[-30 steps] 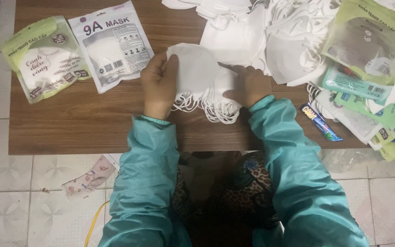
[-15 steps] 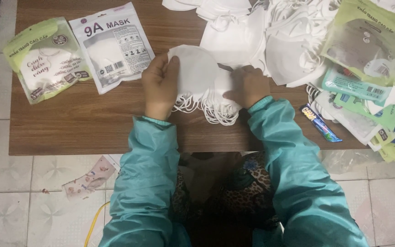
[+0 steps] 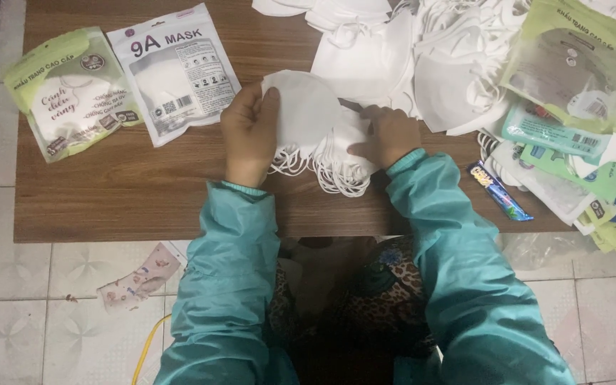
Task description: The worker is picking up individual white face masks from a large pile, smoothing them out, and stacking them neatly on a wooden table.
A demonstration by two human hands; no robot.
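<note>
I have a small stack of white masks (image 3: 315,132) at the middle of the frame, resting on the wooden table (image 3: 130,192). My left hand (image 3: 249,135) is closed on the stack's left edge, thumb on top and fingers underneath. My right hand (image 3: 388,135) lies flat on its right end, fingers pressing down rather than pinching. The ear loops (image 3: 329,171) hang loose off the near edge. I judge I am squaring up the stack, evening the masks one on another. The next move calls for keeping the loops from tangling and the edges in line. Two pouches, a white (image 3: 175,71) and a green (image 3: 69,91), lie at upper left; the loose mask pile (image 3: 422,64) sits at upper right.
</note>
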